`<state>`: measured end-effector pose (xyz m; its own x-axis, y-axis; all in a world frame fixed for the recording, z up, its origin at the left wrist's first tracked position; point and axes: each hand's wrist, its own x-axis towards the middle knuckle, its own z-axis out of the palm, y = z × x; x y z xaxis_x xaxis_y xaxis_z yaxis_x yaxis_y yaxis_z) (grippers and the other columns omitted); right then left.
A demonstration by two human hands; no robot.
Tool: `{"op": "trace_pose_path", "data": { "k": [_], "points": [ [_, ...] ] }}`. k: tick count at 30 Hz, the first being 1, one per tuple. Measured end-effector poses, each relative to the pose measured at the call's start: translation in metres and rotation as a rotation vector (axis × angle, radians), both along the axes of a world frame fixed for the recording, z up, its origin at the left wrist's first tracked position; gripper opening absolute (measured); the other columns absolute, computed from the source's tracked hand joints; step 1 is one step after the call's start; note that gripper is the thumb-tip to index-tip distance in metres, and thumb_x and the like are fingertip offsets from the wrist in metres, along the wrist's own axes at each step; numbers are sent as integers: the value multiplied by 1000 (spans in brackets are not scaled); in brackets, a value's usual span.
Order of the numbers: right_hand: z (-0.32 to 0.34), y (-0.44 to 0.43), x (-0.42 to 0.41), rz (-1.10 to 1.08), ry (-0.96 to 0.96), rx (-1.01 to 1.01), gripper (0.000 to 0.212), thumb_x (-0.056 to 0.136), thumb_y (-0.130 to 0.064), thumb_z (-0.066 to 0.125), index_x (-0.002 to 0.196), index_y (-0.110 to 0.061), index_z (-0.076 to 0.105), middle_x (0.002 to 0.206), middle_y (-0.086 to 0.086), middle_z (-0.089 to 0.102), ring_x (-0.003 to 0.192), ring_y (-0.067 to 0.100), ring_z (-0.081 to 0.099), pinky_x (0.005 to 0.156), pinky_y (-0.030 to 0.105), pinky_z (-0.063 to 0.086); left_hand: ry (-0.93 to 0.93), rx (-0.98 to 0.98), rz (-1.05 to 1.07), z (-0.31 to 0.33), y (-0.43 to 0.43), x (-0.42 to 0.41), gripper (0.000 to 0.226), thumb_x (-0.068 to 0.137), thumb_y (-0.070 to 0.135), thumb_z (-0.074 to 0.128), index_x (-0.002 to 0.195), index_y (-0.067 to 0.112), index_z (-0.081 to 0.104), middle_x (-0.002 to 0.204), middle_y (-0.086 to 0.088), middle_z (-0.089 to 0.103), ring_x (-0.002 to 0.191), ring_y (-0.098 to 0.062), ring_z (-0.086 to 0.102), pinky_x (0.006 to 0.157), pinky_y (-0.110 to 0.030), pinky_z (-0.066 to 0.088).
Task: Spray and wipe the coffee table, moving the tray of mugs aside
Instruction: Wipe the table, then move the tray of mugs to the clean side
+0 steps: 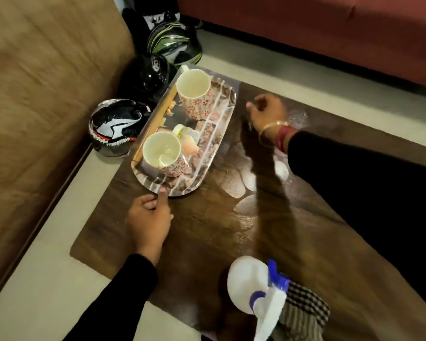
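the tray [202,173] sits at the far left part of the dark wooden worktop [207,225], carrying two white mugs with red flowers: one mug [194,97] at the far end, the other mug [164,155] nearer. the left hand [149,217] grips the tray's near rim, thumb on top of the edge. the right hand [266,112] hovers just beside the tray's far right side, fingers loosely curled, grasping nothing. a white spray bottle [251,289] with a blue trigger stands at the near edge, touching a checked cloth [303,313]. three helmets [116,126] lie on the floor by the sofa.
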<state>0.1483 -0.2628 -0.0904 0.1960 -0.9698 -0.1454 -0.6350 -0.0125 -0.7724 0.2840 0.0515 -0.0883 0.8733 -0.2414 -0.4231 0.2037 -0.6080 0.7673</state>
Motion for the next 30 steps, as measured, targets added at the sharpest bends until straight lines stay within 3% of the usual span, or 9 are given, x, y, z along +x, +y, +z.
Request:
{"op": "trace_pose_path", "data": {
  "k": [3, 5, 8, 13, 17, 21, 25, 28, 30],
  "points": [
    [2, -31, 56, 95, -28, 101, 49, 92, -26, 71, 137, -13, 57, 115, -4, 62, 104, 14, 60, 88, 17, 47, 80, 16, 8, -8, -17, 10, 27, 88, 37, 78, 86, 23, 55, 75, -5, 76, 65, -22, 78, 75, -48, 66],
    [0, -41, 81, 194, 10, 153, 54, 91, -16, 71, 142, -14, 55, 114, -6, 59, 103, 13, 60, 83, 16, 47, 148, -8, 41, -10, -23, 17, 25, 92, 27, 77, 93, 15, 55, 88, -12, 76, 61, -17, 77, 74, -42, 67],
    [-4, -47, 92, 239, 160, 67, 30, 88, -10, 67, 117, -18, 73, 95, -7, 68, 93, 17, 68, 77, 23, 50, 245, -71, 81, -6, -26, 23, 34, 95, 13, 73, 118, 1, 51, 104, -21, 69, 63, -16, 75, 61, -28, 65],
    [-9, -47, 70, 85, 213, 54, 13, 81, -14, 74, 91, -20, 79, 68, -11, 64, 65, 8, 63, 69, 23, 52, 223, -87, 30, -1, -25, 29, 20, 95, 5, 72, 99, 3, 52, 84, -21, 60, 59, -16, 70, 53, -19, 61],
    [-11, -35, 12, -40, 158, 117, 19, 78, -9, 73, 91, -20, 80, 80, -7, 73, 81, 15, 69, 80, 26, 57, 178, -79, -79, 3, -23, 24, 24, 92, 6, 75, 84, 7, 53, 70, -14, 59, 50, -7, 69, 54, -20, 61],
    [1, -11, -72, -228, 118, 128, 24, 77, -11, 73, 99, -19, 80, 80, -8, 69, 79, 11, 68, 72, 16, 48, 167, -82, -238, 11, -30, 8, 22, 90, 9, 78, 80, 14, 59, 50, 10, 60, 57, -9, 72, 56, -20, 61],
    [21, 26, -173, -409, 82, 142, 26, 73, -5, 75, 94, -19, 79, 72, -11, 67, 62, 5, 59, 57, 6, 46, 218, -77, -446, 18, -48, -24, 14, 88, 8, 80, 93, 5, 68, 64, -4, 61, 60, -10, 73, 56, -21, 60],
    [23, 59, -254, -561, 78, 215, 21, 67, -4, 75, 82, -20, 76, 65, -10, 67, 60, 11, 64, 65, 24, 58, 233, -45, -638, 18, -69, -58, 13, 88, 2, 79, 92, 2, 66, 54, 5, 55, 52, -5, 68, 52, -21, 59],
    [18, 83, -308, -678, 46, 251, 19, 66, -4, 76, 78, -17, 75, 53, -12, 61, 49, 6, 59, 58, 26, 56, 227, -33, -791, 20, -90, -83, 13, 89, 0, 77, 87, 9, 67, 47, 10, 54, 50, -3, 66, 52, -21, 60]
  ]
}}
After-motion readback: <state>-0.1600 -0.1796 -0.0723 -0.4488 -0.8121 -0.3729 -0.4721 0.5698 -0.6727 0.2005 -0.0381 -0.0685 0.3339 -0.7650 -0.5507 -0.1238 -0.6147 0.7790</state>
